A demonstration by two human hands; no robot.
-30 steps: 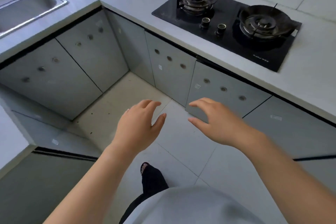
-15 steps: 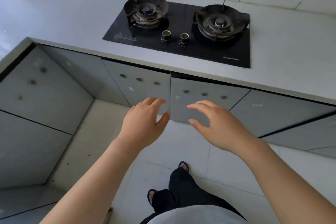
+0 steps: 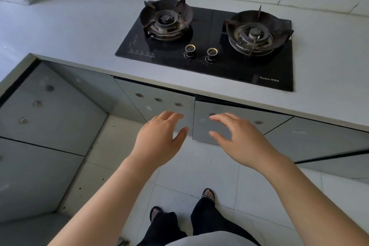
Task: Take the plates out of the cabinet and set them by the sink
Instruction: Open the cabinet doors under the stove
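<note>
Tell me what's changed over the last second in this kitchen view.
The view swung right: the sink left the frame and the stove now sits square ahead. Both hands moved in toward the cabinet doors below it, the left hand before the left door, the right hand over the right door, which now stands slightly ajar. Nothing was grasped; both hands remain open and empty.

Looking down on a grey countertop (image 3: 60, 32) with a black two-burner gas hob (image 3: 211, 46). Below, grey cabinet doors (image 3: 219, 126). Left hand (image 3: 159, 140) and right hand (image 3: 239, 142) both spread, empty, reaching toward them.
</note>
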